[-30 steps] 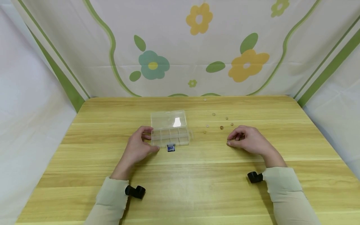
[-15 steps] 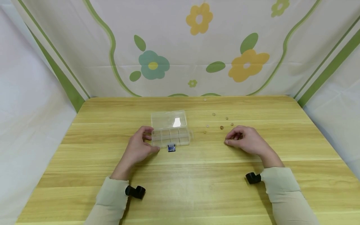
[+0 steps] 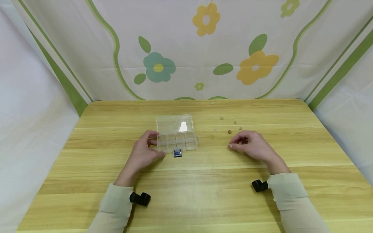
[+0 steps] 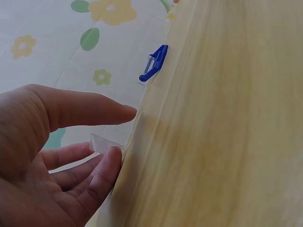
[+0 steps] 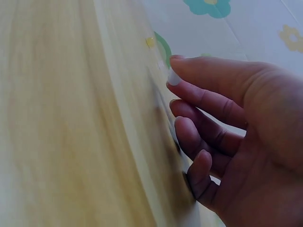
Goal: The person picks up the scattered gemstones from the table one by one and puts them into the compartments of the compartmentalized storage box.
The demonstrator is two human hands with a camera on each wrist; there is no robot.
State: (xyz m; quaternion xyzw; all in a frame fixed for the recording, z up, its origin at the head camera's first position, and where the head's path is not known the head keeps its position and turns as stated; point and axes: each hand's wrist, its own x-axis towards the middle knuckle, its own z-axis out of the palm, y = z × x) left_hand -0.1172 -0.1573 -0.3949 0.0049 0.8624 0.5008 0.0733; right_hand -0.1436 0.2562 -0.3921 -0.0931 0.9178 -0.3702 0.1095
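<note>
Clear plastic compartment box point(image 3: 176, 141): lies flat between 11 and 12 o'clock of the table's centre, transparent lid point(image 3: 172, 124) folded back toward 12, blue latch point(image 3: 177, 153) at 6. Contents of its compartments cannot be told. Your left hand point(image 3: 144, 152) grips the 9 o'clock end, thumb at the near corner, fingers bent along the side. Your right hand point(image 3: 251, 145), at 3 o'clock of the box, pinches what looks like a small pale piece point(image 5: 174, 78) between thumb and index; its full shape is hidden. Seven loose pieces point(image 3: 229, 132) lie between 2 and 3.

Judgement: steady the box lightly, as it looks thin and apt to slide; pinch at the very fingertips and pass clear of the loose pieces.

Surface: wood-grain table point(image 3: 189, 197), grain running 9 to 3. Room: flowered white cloth point(image 3: 186, 42) at 12, pale sheeting point(image 3: 32, 113) at 9 and 3.
</note>
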